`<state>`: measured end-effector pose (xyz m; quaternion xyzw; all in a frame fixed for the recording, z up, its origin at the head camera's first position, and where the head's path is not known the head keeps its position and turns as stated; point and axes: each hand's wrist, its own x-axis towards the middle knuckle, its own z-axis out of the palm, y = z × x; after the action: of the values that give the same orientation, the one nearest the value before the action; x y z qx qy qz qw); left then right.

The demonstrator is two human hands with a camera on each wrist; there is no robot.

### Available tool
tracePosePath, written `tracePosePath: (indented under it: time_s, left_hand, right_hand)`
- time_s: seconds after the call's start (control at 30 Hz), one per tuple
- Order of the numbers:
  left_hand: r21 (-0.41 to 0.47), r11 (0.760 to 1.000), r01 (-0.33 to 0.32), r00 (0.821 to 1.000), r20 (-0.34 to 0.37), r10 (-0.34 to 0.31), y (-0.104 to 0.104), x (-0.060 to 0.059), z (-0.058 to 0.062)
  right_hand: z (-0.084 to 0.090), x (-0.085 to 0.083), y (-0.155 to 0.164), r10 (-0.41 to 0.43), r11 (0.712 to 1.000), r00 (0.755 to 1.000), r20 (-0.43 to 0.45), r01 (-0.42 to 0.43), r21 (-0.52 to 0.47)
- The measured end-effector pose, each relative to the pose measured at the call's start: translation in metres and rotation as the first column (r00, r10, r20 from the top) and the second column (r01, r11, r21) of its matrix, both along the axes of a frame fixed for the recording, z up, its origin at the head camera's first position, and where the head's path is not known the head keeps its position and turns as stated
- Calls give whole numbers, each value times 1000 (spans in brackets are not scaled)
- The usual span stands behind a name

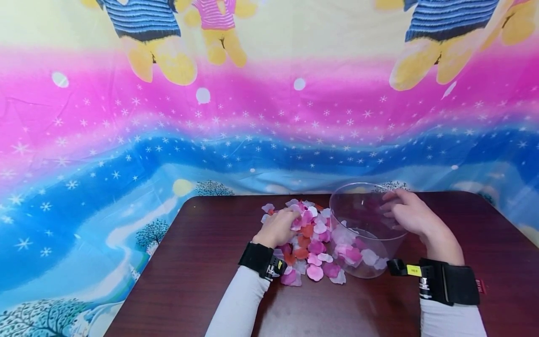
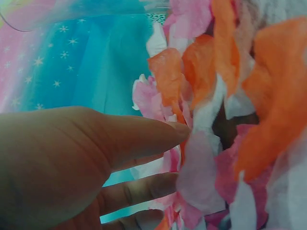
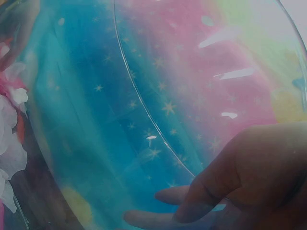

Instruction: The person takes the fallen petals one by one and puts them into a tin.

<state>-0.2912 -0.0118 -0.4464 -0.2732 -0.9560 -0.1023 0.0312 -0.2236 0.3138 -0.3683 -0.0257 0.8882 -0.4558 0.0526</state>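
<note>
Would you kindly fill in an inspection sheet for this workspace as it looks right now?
Surface: dark wooden table, bare around the work.
Job's things: pile of pink, white and orange petals; clear tub upright beside it, some petals inside.
Clutter: nothing seen.
Hands: left hand on the pile, fingers in the petals; right hand grips the tub's rim.
Cables: nothing seen; black wrist straps only.
Surroundings: colourful printed cloth behind the table.

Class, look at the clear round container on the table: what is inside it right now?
The clear container looks mostly hollow. Pink and white petals show through its lower wall, but whether they lie inside or behind it cannot be told. The right hand grips its rim and covers part of the far side.
</note>
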Motion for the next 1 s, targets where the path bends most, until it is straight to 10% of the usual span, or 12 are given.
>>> tracePosePath:
  time_s: [1.0]
  left_hand:
    - [128, 992, 3, 997, -79, 7, -4, -3, 7]
  right_hand:
    - [-1, 1, -1, -5, 1000, 1000, -12, 5, 7]
